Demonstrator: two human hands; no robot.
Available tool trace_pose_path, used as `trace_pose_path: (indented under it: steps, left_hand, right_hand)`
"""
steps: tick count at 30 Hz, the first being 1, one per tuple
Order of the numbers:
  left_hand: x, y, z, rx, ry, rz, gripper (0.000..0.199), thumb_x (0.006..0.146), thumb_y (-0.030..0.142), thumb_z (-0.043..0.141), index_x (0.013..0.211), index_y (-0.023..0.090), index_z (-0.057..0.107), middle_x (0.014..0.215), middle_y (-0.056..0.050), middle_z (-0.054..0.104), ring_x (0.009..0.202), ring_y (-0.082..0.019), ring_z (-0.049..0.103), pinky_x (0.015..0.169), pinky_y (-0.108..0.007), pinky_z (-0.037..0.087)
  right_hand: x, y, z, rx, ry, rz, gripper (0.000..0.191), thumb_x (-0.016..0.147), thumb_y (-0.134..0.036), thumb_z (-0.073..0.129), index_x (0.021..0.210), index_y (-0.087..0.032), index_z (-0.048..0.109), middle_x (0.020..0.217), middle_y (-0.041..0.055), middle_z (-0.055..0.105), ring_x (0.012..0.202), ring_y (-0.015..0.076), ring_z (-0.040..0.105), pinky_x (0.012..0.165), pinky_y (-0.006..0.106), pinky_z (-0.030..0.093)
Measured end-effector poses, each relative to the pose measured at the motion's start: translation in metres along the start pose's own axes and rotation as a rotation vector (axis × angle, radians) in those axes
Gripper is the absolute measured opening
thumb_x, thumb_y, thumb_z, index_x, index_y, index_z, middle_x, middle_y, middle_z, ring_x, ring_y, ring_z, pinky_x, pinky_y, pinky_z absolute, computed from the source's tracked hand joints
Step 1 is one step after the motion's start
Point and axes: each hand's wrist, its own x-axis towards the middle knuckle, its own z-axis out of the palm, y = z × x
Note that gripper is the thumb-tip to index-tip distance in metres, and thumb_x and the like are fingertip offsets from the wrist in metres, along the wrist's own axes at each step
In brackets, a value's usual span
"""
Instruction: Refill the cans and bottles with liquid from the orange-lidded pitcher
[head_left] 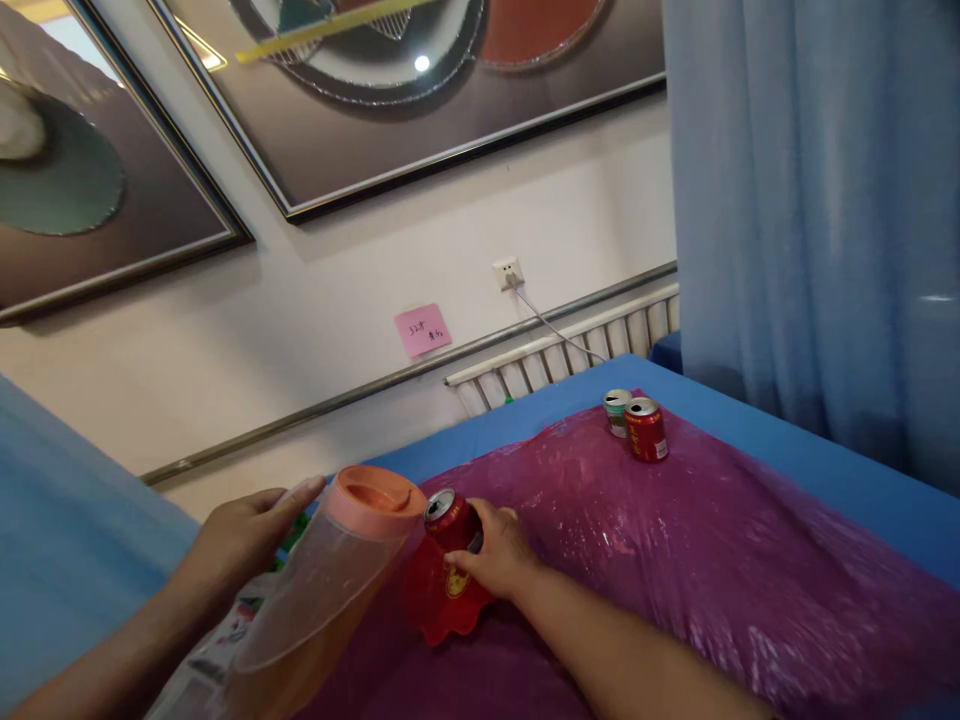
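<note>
Progress: I judge the handling to be mid-way; three cans show dark mouths on top, so they look opened; two stand set down, one is in hand; how much is left I cannot tell
Right hand [506, 555]: thumb and fingers grasping the near can [448, 522] round its side
Near can: red, thin shiny metal, silver top; I see it at the dish [442, 618], though whether in it or just above I cannot tell
Dish: red, smooth, wavy-edged
Left hand [244, 530]: beside the jug [322, 590], thumb stretched towards the lid [379, 495]; other fingers mostly hidden, so I cannot tell whether they grip
Jug: clear plastic, tall, rounded; amber tint low down, probably liquid; orange lid on
Far cans: green can [616, 418] and red can [646, 432], upright, close together on the sheet [637, 540]
Sheet: purple, glossy, crinkled film over the blue table [739, 415]
</note>
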Motion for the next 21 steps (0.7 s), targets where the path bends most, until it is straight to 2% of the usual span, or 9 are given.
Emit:
trace_pose_path:
  steps: [3,7,17,21]
  left_hand:
    - [-0.0001,0.0009,-0.0006,0.011,-0.009,-0.012,0.067,0.052,0.088,0.055,0.051,0.021,0.054,0.047,0.004,0.041,0.048,-0.015,0.039,0.046,-0.027,0.031]
    - [-0.0013,0.0023,-0.0016,0.011,-0.014,-0.026,0.069,0.051,0.090,0.054,0.055,0.021,0.058,0.045,0.004,0.039,0.046,-0.014,0.035,0.045,-0.027,0.027]
    - [-0.0033,0.0010,0.0005,-0.005,-0.012,-0.015,0.067,0.050,0.089,0.054,0.049,0.022,0.049,0.044,0.005,0.037,0.046,-0.013,0.034,0.045,-0.027,0.026]
    - [-0.0026,0.0021,0.0000,0.007,-0.015,-0.030,0.069,0.049,0.089,0.054,0.056,0.021,0.058,0.044,0.005,0.037,0.046,-0.014,0.034,0.045,-0.026,0.026]
  right_hand:
    - [0.0003,0.0010,0.0012,-0.002,0.003,-0.008,0.068,0.066,-0.041,0.085,0.127,-0.027,0.060,0.116,0.0029,0.071,0.106,0.0284,0.062,0.093,0.037,0.045]
    - [-0.0003,0.0002,0.0006,-0.012,-0.001,-0.007,0.067,0.066,-0.041,0.085,0.127,-0.028,0.060,0.117,0.0028,0.071,0.106,0.0273,0.062,0.094,0.036,0.045]
    - [-0.0010,-0.0001,0.0002,-0.023,-0.008,0.007,0.066,0.066,-0.043,0.084,0.127,-0.028,0.060,0.115,0.0031,0.071,0.106,0.0276,0.062,0.093,0.036,0.045]
    - [0.0000,0.0007,0.0008,-0.014,-0.003,0.005,0.066,0.066,-0.043,0.084,0.126,-0.028,0.061,0.114,0.0026,0.071,0.106,0.0278,0.062,0.092,0.037,0.045]
